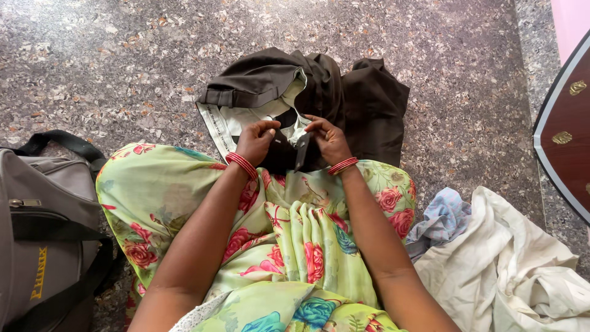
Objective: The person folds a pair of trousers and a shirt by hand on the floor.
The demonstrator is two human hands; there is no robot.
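A pair of dark brown trousers [362,101] with a white inner waistband lining lies crumpled on the speckled stone floor in front of my knees. My left hand [255,140] pinches the dark cloth at the waist opening. Close beside it, my right hand [329,140] grips the other flap of the same opening. Both wrists wear red bangles. My lap is covered by a light green garment [295,240] printed with red flowers.
A grey bag [43,227] with black straps stands at my left. A heap of white cloth [522,264] and a pale blue patterned cloth [444,218] lie at my right. A dark wooden panel [568,129] with brass studs fills the right edge.
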